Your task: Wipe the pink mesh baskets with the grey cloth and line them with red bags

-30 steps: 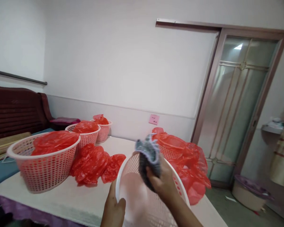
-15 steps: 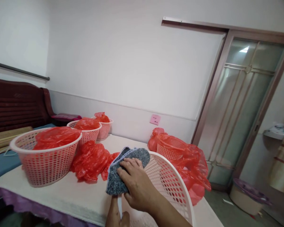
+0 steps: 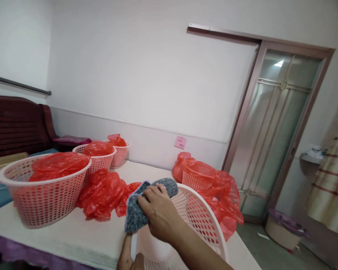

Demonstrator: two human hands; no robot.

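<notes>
My right hand (image 3: 160, 213) is closed over a folded grey cloth (image 3: 135, 213), pressing it onto the rim of a pale pink plastic basket (image 3: 205, 213). The basket is tilted, with its perforated inner wall towards me. Below the cloth, my left hand (image 3: 129, 260) grips the basket's near rim, thumb on one side and fingers on the other. Part of that hand is cut off by the lower frame edge. Just left of the cloth lies a crumpled pile of red plastic bags (image 3: 104, 195).
Several baskets with red bags stand at left, the nearest being a large basket (image 3: 47, 198). A bag-covered small basket (image 3: 197, 178) stands behind mine on the white-covered table (image 3: 73, 243). A pink note (image 3: 180, 142) sticks to the wall. A lidded tub (image 3: 283, 232) stands on the floor.
My view has turned slightly right. The right hand and cloth have shifted a little along the rim, and the left hand sits slightly lower. More of the basket's inside shows beneath the right hand.
</notes>
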